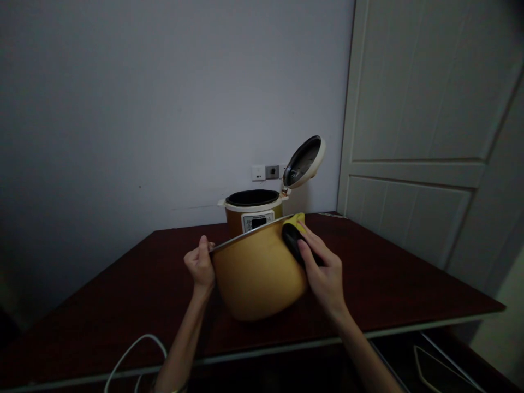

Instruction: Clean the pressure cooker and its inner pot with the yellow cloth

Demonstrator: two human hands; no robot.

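Note:
A golden inner pot (260, 273) is tilted above the dark red table, its rim higher on the right. My left hand (200, 265) is closed around the rim at the pot's left side. In my right hand (325, 265) is a scrubber (293, 238) with a black, rounded grip and a soft yellow part. The yellow part touches the pot's upper right edge. Behind the pot stands a rice cooker (254, 206) with a white rim and a front control panel, partly hidden by the pot. Its lid (303, 162) is raised to the right. The pot's inside is out of sight.
The dark red table (135, 284) stretches to the wall, where sockets (266, 172) sit behind the cooker. A white cable (141, 339) loops over the front left edge. A panelled white door (413, 131) rises on the right. Below the front edge is an open drawer or shelf (434, 360).

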